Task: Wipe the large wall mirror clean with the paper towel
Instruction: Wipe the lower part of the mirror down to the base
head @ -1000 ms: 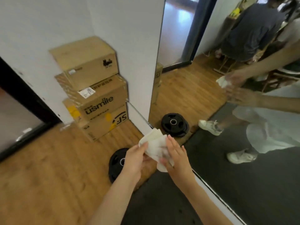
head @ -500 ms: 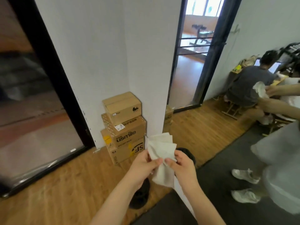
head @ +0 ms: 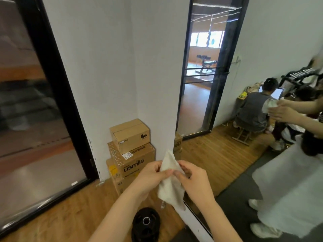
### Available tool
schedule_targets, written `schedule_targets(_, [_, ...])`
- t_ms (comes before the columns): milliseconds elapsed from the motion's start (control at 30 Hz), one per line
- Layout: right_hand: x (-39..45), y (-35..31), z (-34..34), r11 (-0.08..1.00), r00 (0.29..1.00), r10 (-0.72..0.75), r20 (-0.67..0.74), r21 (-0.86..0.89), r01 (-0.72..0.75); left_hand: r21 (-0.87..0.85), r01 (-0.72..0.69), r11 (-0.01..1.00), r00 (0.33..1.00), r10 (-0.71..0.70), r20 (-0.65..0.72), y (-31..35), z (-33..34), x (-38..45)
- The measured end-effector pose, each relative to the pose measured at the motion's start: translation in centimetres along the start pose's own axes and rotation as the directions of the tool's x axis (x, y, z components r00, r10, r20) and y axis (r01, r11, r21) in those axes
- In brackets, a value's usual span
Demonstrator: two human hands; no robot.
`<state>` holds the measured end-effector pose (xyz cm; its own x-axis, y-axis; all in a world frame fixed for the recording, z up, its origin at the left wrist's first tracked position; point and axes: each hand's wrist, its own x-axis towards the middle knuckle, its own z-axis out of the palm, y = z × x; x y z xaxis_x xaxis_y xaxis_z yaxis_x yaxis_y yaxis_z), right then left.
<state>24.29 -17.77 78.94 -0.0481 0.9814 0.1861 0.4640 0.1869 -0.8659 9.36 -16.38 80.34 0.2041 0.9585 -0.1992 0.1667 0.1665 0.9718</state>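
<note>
The paper towel (head: 170, 180) hangs crumpled between both hands in front of the white wall corner. The left hand (head: 150, 179) pinches its upper left edge and the right hand (head: 194, 180) grips its right side, fingers curled round the sheet. The wall mirror (head: 262, 84) fills the right of the view, its left edge meeting the white wall (head: 108, 67); the towel does not touch the glass. The mirror shows wood floor, a dark mat, a black-framed doorway and a seated person at a laptop. On the wood floor (head: 57, 217), three cardboard boxes (head: 131, 151) stand stacked against the wall, just beside the mirror's lower left corner. A black weight plate (head: 146, 222) lies on the floor below the hands, near the mirror's bottom edge. A black-framed glass panel (head: 35, 119) stands at the left.
</note>
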Motion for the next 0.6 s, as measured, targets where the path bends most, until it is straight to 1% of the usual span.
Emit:
schedule_targets(33, [0.0, 0.3, -0.3, 1.0, 1.0, 0.007, -0.024, 0.002, -0.007, 0.012, 0.01, 1.0, 1.0, -0.011, 0.009, 0.0, -0.2, 0.0])
schedule_targets(100, [0.3, 1.0, -0.9, 0.999, 0.997, 0.027, -0.074, -0.037, -0.03, 0.038, 0.006, 0.999, 1.0, -0.005, -0.022, 0.1, -0.9, 0.0])
schedule_targets(133, [0.4, 1.3, -1.2, 0.998, 0.996, 0.053, -0.073, -0.03, -0.056, 0.039, -0.005, 0.999, 0.999, 0.006, -0.041, 0.3, -1.2, 0.0])
schedule_targets(233, [0.9, 1.4, -1.8, 0.993, 0.993, 0.111, 0.03, 0.045, -0.112, 0.065, -0.038, 0.997, 0.997, 0.042, -0.06, 0.9, -2.2, 0.1])
schedule_targets(300, [1.1, 0.7, -1.7, 0.979, 0.99, 0.112, 0.09, 0.162, -0.126, 0.171, -0.058, 0.984, 0.998, 0.064, -0.03, 1.5, -2.5, 0.2])
schedule_targets(333, [1.2, 0.3, -1.5, 0.965, 0.989, 0.115, 0.098, 0.224, -0.134, 0.239, -0.075, 0.968, 0.997, 0.077, -0.001, 1.7, -2.6, 0.2])
schedule_targets(400, [1.4, -0.4, -1.1, 0.949, 0.989, 0.124, 0.078, 0.283, -0.141, 0.328, -0.111, 0.938, 0.994, 0.101, 0.046, 2.2, -2.6, 0.0])
schedule_targets(533, [1.3, -1.0, -0.9, 0.95, 0.997, 0.074, -0.015, 0.305, -0.066, 0.325, -0.141, 0.935, 0.99, 0.141, 0.025, 2.4, -3.4, -0.5])
schedule_targets(600, [0.9, -1.2, -0.9, 0.935, 0.997, 0.079, 0.002, 0.346, -0.075, 0.333, -0.137, 0.933, 0.991, 0.132, 0.036, 2.4, -3.9, -1.0])
